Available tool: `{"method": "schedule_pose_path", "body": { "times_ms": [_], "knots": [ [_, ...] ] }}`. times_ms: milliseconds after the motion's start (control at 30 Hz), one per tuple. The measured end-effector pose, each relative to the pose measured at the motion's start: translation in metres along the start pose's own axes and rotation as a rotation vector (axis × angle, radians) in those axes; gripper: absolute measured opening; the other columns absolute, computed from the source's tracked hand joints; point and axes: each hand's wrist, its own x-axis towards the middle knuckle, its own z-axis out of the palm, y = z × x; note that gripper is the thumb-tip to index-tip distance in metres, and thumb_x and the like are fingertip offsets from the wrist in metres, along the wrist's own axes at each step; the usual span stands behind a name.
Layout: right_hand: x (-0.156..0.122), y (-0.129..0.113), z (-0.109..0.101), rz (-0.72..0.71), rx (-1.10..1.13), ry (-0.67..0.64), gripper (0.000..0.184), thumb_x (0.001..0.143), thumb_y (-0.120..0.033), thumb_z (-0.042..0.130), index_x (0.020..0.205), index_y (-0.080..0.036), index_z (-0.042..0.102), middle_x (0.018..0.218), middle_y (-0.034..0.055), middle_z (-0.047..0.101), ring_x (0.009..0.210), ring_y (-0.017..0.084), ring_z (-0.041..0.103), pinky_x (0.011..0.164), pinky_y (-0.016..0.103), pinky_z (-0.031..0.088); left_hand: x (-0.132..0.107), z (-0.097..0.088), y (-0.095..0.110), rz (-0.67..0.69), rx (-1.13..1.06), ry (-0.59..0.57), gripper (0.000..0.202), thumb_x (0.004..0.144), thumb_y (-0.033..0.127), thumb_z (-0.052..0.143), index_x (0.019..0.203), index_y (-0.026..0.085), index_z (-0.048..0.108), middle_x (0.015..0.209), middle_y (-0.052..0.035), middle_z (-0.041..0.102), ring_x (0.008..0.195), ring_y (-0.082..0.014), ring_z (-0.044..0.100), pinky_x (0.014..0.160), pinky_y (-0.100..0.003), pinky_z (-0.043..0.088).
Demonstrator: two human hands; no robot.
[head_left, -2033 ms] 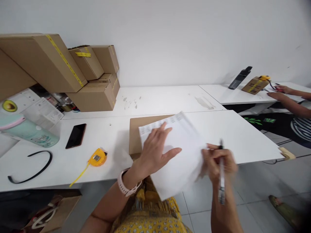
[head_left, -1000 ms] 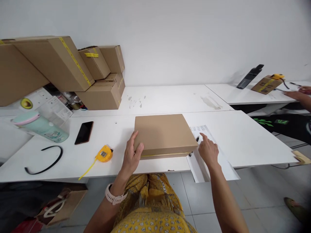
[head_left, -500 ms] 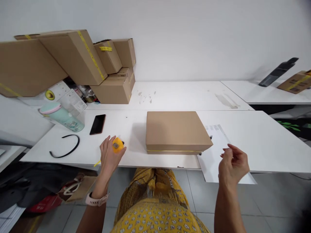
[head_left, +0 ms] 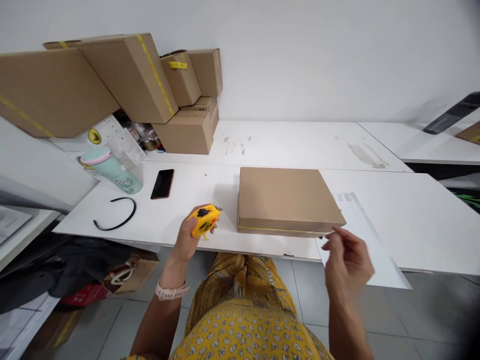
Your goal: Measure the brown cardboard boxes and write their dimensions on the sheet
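Note:
My left hand (head_left: 185, 244) is wrapped round a yellow tape measure (head_left: 204, 219) with black and orange parts, raised over the table's front edge. A short yellow end of the tape sticks out below its case. To the right lies a closed brown cardboard box (head_left: 287, 195) with yellow tape along its front side. By the box's front right corner is my right hand (head_left: 349, 265), slightly blurred, its fingers loosely bent and apart with nothing seen in them. Whether a fingertip touches the corner, I cannot tell. A white paper sheet (head_left: 369, 245) lies under this hand, partly beneath the box.
On the white table (head_left: 221, 227) are a phone (head_left: 162, 184), a black headband (head_left: 129, 217) and a mint tumbler (head_left: 112, 170). Stacked cardboard boxes (head_left: 127, 75) stand at the back left. A dark upright object (head_left: 452, 112) stands at the far right. The paper overhangs the front edge.
My left hand has lifted the tape measure, turned it and brought it right towards the box. My right hand has moved left to the box's front right corner. The view has shifted slightly.

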Motion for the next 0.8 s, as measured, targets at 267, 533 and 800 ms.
{"method": "schedule_pose_path", "body": {
  "times_ms": [267,533,800],
  "knots": [
    [-0.022,-0.046,0.028,0.120,0.200,-1.042,0.052,0.101,-0.063,0.036,0.074,-0.021,0.052,0.062,-0.0004,0.055,0.058,0.013,0.051,0.057,0.028,0.042,-0.025,0.062,0.049,-0.069,-0.356,-0.671,0.058,0.082,0.055,0.069,0.126,0.022,0.052,0.096,-0.0063,0.066,0.073,-0.0152,0.062,0.057,-0.023,0.043],
    [-0.001,-0.046,0.031,0.277,0.332,-1.099,0.052,0.091,-0.066,0.057,0.067,-0.022,0.042,0.053,-0.0062,0.040,0.047,0.008,0.032,0.046,0.025,0.023,-0.009,0.072,0.072,-0.073,-0.277,-0.760,0.054,0.084,0.052,0.070,0.125,0.022,0.053,0.100,-0.0067,0.068,0.084,-0.0194,0.067,0.068,-0.027,0.049],
    [0.135,-0.021,0.013,0.180,0.400,-0.712,0.048,0.087,-0.056,0.066,0.059,-0.021,0.051,0.051,-0.0030,0.042,0.048,0.009,0.034,0.045,0.026,0.025,0.057,0.029,0.085,-0.020,-0.145,-0.479,0.050,0.081,0.050,0.069,0.118,0.017,0.058,0.097,-0.0094,0.072,0.072,-0.0172,0.065,0.053,-0.024,0.043]
  ]
}}
